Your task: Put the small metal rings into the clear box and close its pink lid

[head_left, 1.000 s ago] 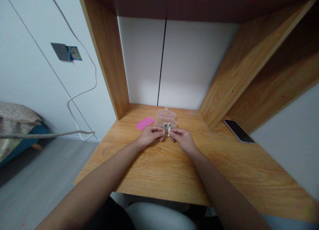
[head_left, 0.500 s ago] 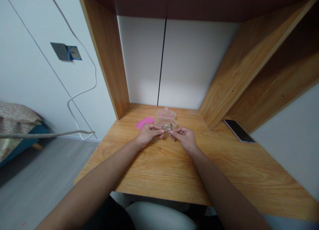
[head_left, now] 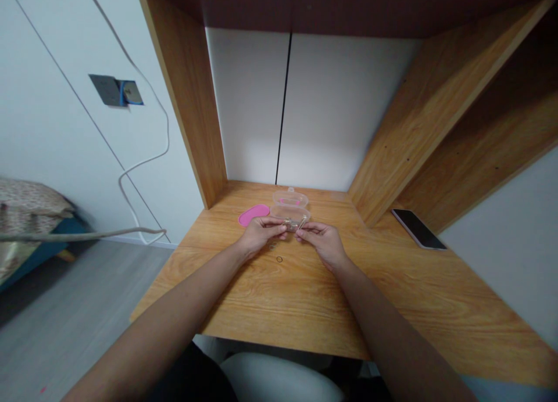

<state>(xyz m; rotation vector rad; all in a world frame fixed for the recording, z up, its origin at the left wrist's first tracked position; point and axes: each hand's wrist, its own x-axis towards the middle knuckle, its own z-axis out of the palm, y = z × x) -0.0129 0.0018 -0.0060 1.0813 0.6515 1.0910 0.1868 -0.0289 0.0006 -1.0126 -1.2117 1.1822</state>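
My left hand [head_left: 260, 234] is closed in a pinch on a small shiny metal piece [head_left: 288, 222], too small to make out its kind. Across from it, my right hand [head_left: 324, 242] pinches a thin gold-coloured metal piece [head_left: 302, 221] that points up and tilts right. The fingertips of both hands are close together but apart. Just behind them stands an open clear plastic box [head_left: 300, 211] with its lid [head_left: 290, 198] tipped back, showing pink parts. A pink oval tray or lid [head_left: 253, 215] lies left of the box. A small dark ring [head_left: 279, 259] lies in front of my hands.
Several tiny items [head_left: 272, 246] lie beside my left fingers. A phone [head_left: 418, 229] rests on the wooden desk [head_left: 279, 309] at the right. Wooden side panels [head_left: 187, 100] and a white back wall enclose the desk. A white cable [head_left: 167, 123] hangs at the left.
The gold-coloured piece at my right fingers has gone from upright to tilted right. The metal piece at my left fingers has shifted slightly. Both hands stay in nearly the same place.
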